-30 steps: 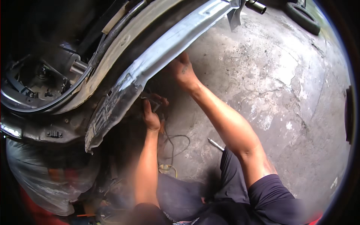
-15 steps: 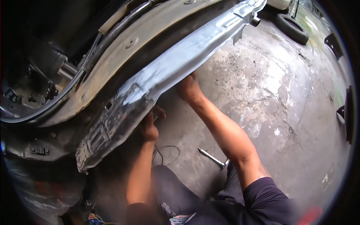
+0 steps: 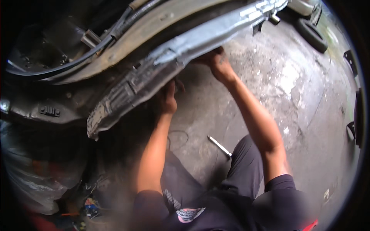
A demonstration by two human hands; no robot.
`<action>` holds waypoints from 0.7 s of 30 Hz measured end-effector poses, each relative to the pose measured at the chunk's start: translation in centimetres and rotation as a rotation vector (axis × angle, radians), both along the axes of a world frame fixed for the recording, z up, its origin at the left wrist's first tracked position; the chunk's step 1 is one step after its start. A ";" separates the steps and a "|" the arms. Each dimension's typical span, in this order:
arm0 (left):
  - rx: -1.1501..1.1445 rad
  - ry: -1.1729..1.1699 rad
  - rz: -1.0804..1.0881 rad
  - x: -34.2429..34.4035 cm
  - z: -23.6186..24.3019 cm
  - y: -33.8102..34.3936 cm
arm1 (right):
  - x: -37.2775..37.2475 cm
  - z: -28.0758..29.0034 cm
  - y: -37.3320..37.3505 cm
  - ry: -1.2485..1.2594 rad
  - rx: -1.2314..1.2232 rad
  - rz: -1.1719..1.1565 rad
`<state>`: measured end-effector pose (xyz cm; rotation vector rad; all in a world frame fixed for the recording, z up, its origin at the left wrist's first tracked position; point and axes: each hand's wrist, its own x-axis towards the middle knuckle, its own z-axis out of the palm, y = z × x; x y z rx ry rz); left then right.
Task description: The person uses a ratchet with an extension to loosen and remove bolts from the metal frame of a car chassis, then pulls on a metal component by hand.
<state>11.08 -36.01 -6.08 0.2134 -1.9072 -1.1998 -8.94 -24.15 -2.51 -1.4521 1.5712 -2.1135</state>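
Note:
A long metal car-body beam (image 3: 150, 75) runs diagonally across the head view, silver-grey at its far right part and dark and scuffed toward its near left end. My left hand (image 3: 168, 101) reaches up under its lower edge, thumb raised close to the metal; the other fingers are in shadow, and whether they hold anything is hidden. Farther right, my right hand (image 3: 219, 64) goes beneath the silver part, the back of the hand near the beam's underside and its fingertips out of sight behind the edge.
Behind the beam lie a rusty tan panel (image 3: 162, 19) and a dark hose (image 3: 50, 75). On the concrete floor (image 3: 293, 111) rests a slim metal tool (image 3: 219, 146) beside my knee, with a thin cable (image 3: 179, 133) nearby. A tyre (image 3: 312, 34) lies far right; plastic sheeting (image 3: 34, 169) hangs at left.
The view has shifted, so the beam and both hands sit higher and further right. Both hands stay under the beam; my right hand's fingers are bent more to the left beneath it.

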 end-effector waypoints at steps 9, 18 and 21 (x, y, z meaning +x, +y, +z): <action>0.114 -0.029 -0.044 -1.0 0.7 2.3 | 8.6 -18.9 4.4 -0.919 0.344 0.144; 0.080 -0.060 -0.093 -0.5 1.6 2.1 | 16.6 -19.2 4.1 -0.625 0.255 -0.123; 0.085 -0.073 -0.129 -0.2 1.5 1.8 | 14.6 -14.0 4.3 -0.497 0.107 -0.202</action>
